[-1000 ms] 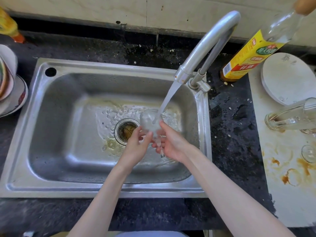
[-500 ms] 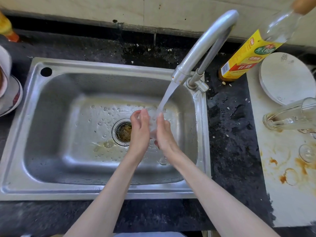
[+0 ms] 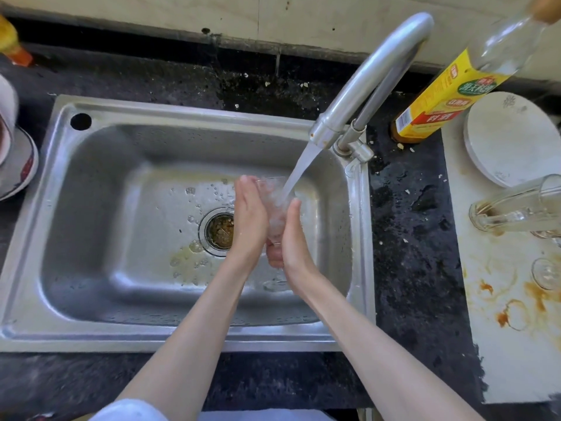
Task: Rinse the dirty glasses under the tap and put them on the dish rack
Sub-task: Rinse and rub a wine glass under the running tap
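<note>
**Glass held under the running tap**

Far left of the sink, stacked dishes sat at the frame's edge, with an orange-capped bottle behind them near the wall. The sink itself lay sunk in a dark speckled counter, its drain holding brown scraps and a yellowish film spreading just in front of it.

Right of the drain, above the sink's floor, the left hand pressed flat against one side of a clear glass, fingers straight and together, pointing away from the person. The right hand pressed the glass's other side in the same manner, its fingers also extended, so the glass was sandwiched between the two palms. How the thumbs lay could not be told. Water from the tap at the sink's back right corner fell straight onto the glass.

Right of the sink, a yellow-labelled bottle stood on the counter. Further right lay a white board marked with brown ring stains; on it sat a white round plate, a dirty tumbler on its side, and another glass at the frame's edge.
</note>
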Demonstrator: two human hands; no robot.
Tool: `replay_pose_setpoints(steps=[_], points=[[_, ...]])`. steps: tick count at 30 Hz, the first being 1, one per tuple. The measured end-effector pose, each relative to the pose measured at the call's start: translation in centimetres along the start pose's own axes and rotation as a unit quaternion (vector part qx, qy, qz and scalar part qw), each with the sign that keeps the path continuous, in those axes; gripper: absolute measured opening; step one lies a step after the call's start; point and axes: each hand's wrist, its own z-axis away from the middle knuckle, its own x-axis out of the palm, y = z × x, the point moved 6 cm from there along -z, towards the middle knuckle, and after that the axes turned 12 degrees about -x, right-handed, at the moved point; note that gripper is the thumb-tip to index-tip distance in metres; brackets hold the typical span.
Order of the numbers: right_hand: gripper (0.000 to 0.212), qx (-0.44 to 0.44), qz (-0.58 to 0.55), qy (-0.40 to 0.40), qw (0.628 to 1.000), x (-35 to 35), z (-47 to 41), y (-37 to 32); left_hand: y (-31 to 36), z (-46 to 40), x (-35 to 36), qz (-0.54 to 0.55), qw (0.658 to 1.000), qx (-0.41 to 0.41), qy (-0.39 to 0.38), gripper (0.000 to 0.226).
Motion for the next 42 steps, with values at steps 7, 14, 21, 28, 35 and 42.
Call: replay_pose_setpoints(steps=[7, 14, 21, 28, 35, 42], points=[[0.073, 0.254, -0.088, -0.047, 0.962, -1.5, 0.1, 1.8, -0.9, 0.9, 0.7, -0.084, 0.976, 0.115, -0.163, 0.035], [0.073, -0.018, 0.186, -0.001, 0.982, -0.3, -1.3, 1.5, -1.4, -0.5, -0.1, -0.085, 0.996, 0.015, -0.006, 0.026], [0.073, 0.274, -0.108, -0.093, 0.951, -0.7, 0.1, 1.7, -2.7, -0.1, -0.8, 0.039, 0.991, -0.003, -0.128, 0.035], [0.078, 0.013, 0.239, -0.018, 0.971, -0.8, -0.7, 1.6, -2.2, -0.2, -0.7, 0.024, 0.995, -0.084, 0.038, 0.038], [0.072, 0.241, -0.069, -0.027, 0.968, -2.1, 0.5, 2.8, -3.5, 0.1, 0.4, 0.014, 0.983, -0.047, -0.178, 0.048], [0.078, 0.027, 0.178, 0.046, 0.983, -1.7, -0.9, 2.6, -2.2, 0.2, 0.1, -0.001, 0.996, -0.079, -0.035, 0.056]])
